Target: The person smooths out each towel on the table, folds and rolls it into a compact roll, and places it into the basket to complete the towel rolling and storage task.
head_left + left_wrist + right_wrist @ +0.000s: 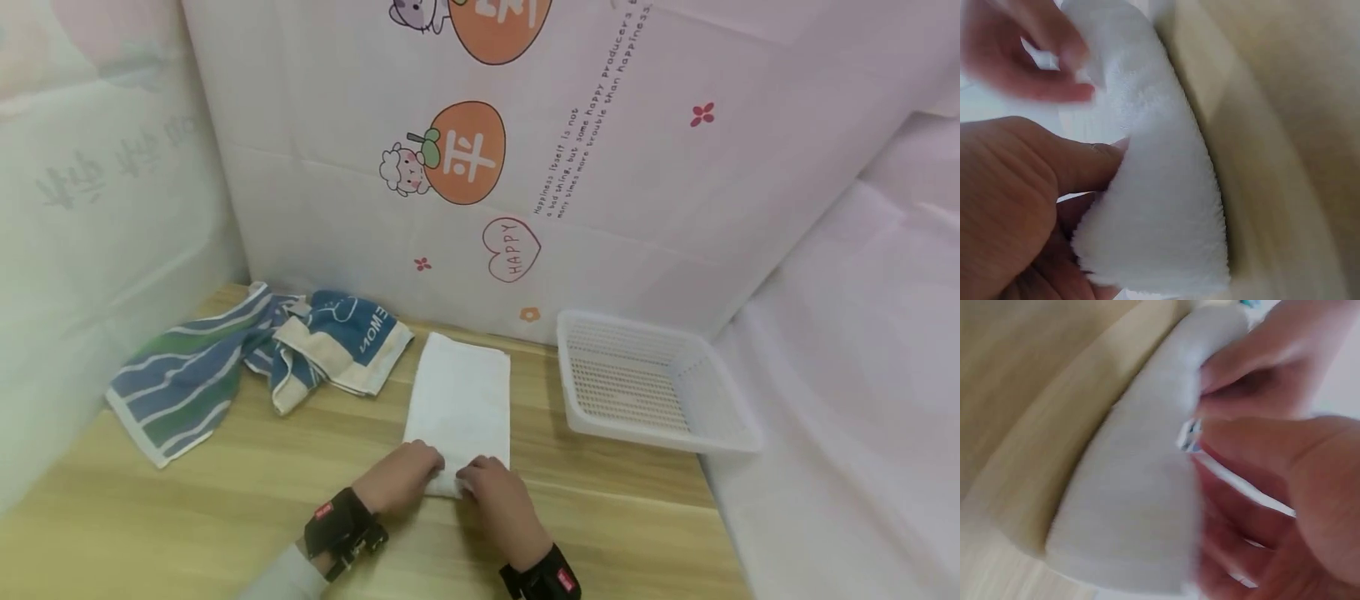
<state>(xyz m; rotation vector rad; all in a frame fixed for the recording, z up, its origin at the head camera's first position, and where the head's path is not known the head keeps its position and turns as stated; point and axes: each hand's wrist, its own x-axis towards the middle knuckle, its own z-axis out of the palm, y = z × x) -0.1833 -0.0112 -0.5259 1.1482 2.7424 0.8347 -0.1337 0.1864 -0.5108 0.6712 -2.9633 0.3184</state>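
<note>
A white towel, folded into a long rectangle, lies on the table with its short near end toward me. My left hand grips the left part of that near end. At its right part, my right hand pinches the fabric between thumb and fingers. Seen from the left wrist, the fluffy towel edge is lifted and rolled over in a rounded fold, the thumb on its inner side. In the right wrist view, the towel bends up the same way, and a small white-and-blue patch shows at the thumb tip.
A white plastic basket stands at the back right. Toward the back left lie a crumpled striped towel in blue and green, and a blue-and-cream towel with lettering. Printed cloth hangs behind the wooden table.
</note>
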